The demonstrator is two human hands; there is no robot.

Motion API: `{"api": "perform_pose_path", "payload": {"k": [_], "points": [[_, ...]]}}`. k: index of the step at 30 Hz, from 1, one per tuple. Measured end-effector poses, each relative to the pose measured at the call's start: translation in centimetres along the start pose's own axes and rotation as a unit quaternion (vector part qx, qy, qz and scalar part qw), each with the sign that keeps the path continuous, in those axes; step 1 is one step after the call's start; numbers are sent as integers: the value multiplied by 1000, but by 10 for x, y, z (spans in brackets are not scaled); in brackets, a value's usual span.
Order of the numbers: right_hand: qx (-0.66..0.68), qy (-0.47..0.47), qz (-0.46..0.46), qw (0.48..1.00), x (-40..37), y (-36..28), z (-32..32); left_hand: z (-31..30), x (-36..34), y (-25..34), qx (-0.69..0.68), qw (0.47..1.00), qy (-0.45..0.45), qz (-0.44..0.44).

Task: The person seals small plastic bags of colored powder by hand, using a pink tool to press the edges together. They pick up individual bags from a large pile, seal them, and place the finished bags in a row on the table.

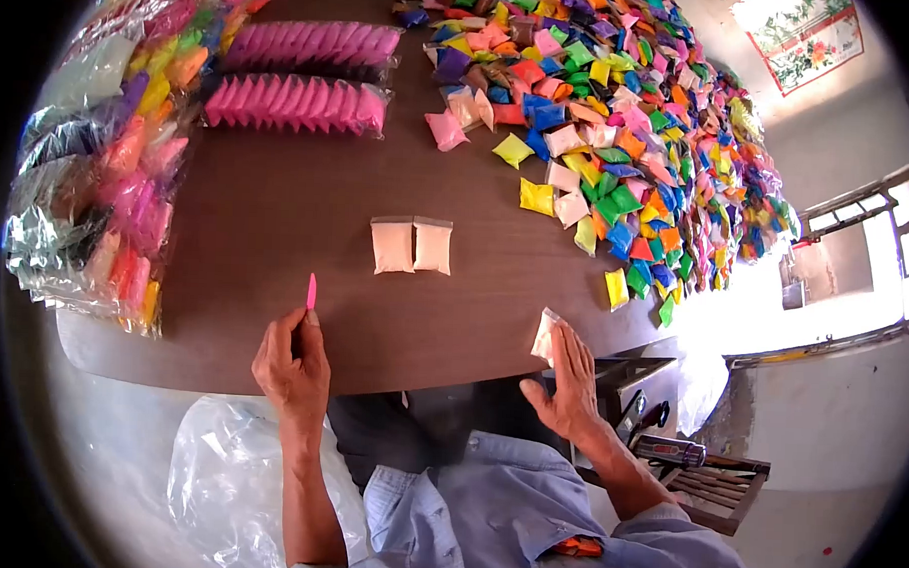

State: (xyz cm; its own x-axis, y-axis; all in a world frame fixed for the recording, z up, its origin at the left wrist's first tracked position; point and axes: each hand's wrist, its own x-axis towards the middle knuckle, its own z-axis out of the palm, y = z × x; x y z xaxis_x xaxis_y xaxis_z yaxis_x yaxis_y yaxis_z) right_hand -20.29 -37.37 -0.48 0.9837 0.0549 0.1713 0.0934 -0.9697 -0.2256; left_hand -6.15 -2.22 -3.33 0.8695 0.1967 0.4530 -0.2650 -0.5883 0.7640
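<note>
My left hand (295, 357) is closed, pinching a slim bright-pink pointed piece (312, 291) between thumb and fingers; it stands upright above the table's front edge. My right hand (569, 386) lies flat with fingers stretched and thumb apart, its fingertips over a small pale peach packet (545, 335) near the front edge. Part of that packet is hidden under the fingers. Between and beyond my hands, two pale peach packets, a left one (392, 246) and a right one (433, 246), lie side by side with their sealed edges away from me.
A large heap of small coloured packets (620, 140) covers the brown table's (277, 198) right side. Two bagged rows of pink packets, one behind (313, 45) and one in front (296, 105), lie at the back left. Filled clear bags (108, 172) line the left edge.
</note>
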Motion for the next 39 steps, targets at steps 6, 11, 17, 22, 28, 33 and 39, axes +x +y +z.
{"api": "perform_pose_path", "payload": {"k": [6, 11, 17, 22, 28, 33, 39], "points": [[-26, -48, 9, 998, 13, 5, -3, 1, 2, 3, 7, 1000, -3, -9], [-22, -23, -5, 999, 10, 5, -1, 2, 2, 3, 16, 1000, 8, -1], [2, -6, -27, 1000, 15, 17, -3, 4, 1, 4, 45, 999, 13, 6], [110, 60, 10, 992, 11, 28, 4, 7, -2, 0, 68, 997, 26, 8], [47, 53, -87, 994, 23, 22, 4, 12, -3, -3, 97, 994, 35, 32], [79, 81, -75, 991, 20, 30, 12, 12, -2, 3, 122, 992, 23, 14], [107, 91, -59, 988, 13, 27, 13, 15, -1, -2, 127, 991, 31, 32]]}}
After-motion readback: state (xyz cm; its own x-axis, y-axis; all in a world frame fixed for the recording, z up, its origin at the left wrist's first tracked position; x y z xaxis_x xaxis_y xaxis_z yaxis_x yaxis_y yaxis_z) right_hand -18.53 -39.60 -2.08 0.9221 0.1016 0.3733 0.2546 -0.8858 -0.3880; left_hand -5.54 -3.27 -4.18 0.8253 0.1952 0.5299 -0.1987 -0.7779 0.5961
